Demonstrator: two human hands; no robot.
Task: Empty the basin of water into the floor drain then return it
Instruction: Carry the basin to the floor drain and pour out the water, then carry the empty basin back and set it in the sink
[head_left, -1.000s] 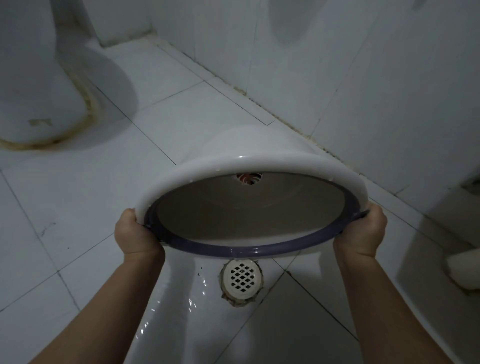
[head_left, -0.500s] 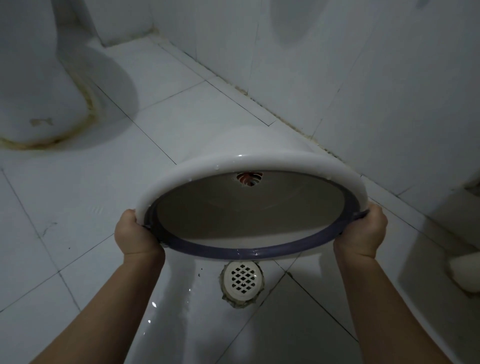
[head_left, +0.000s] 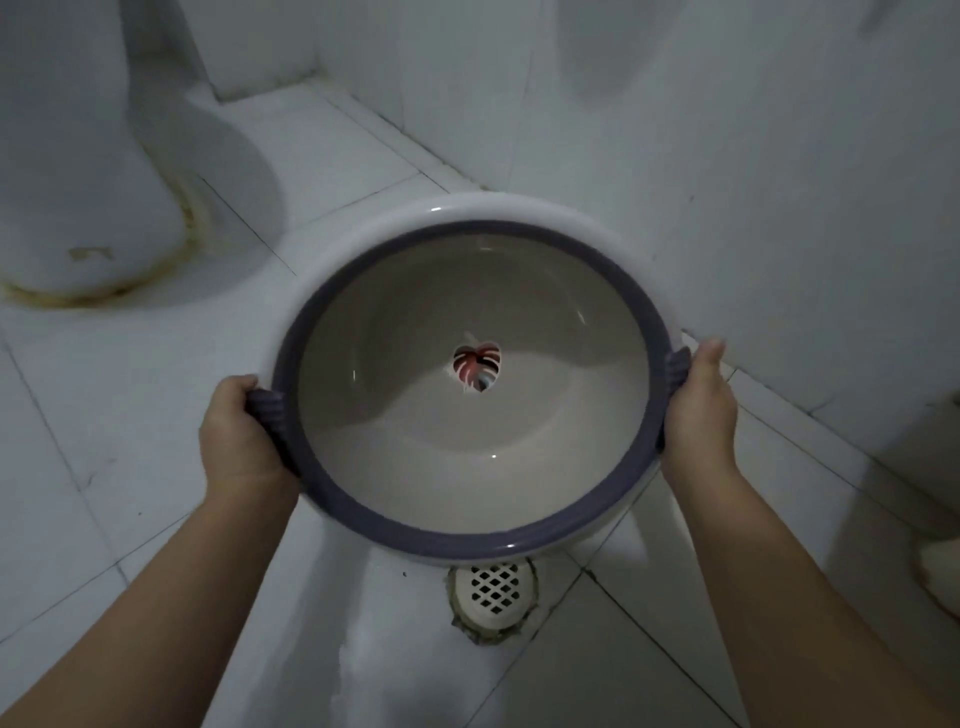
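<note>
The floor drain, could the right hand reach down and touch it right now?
Probably not right now. The right hand is gripping one handle of the basin, and the left hand grips the other. The floor drain lies uncovered on the tiles just below the basin's near edge, so a freed hand likely could.

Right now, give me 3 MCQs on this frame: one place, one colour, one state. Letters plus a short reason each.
1. Where is the floor drain relative to the basin?
A. just past its near edge, partly covered
B. beside the toilet base
C. against the far wall

2. What colour is the basin's rim band?
A. red
B. purple
C. green

3. What state is the basin in?
A. full of water
B. resting on the floor
C. emptied, held in both hands

Answers:
1. A, the grate peeks out under the near rim.
2. B, a dark purple ring runs round the opening.
3. C, the bare inside and leaf print show, and the left hand and right hand grip the handles.
</note>
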